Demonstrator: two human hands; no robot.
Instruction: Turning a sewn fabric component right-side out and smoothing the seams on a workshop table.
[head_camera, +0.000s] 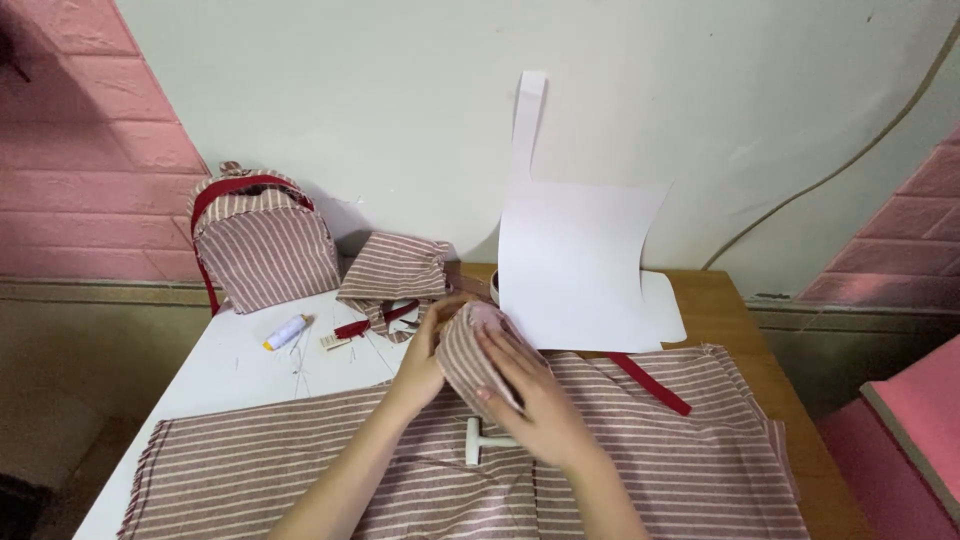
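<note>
Striped maroon-and-white cloth fills the head view: a small rounded pouch piece (470, 350) is held above the table's middle, the left hand (425, 360) gripping its left side, the right hand (535, 400) cupped over its front with fingers pressed on it. Under them lies a large striped fabric sheet (680, 450) and a white T-shaped tool (478, 441). Behind stand 1 closed striped backpack (262, 240), contents hidden, a white thread spool (285, 332) and a white paper pattern (580, 265).

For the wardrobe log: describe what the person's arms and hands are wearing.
Nothing is worn on either. The left hand and right hand are bare, with no gloves, and no rings or nail polish that I can make out. Both forearms are uncovered down to the frame's bottom edge: no sleeves, watch or bracelets in view.
</note>
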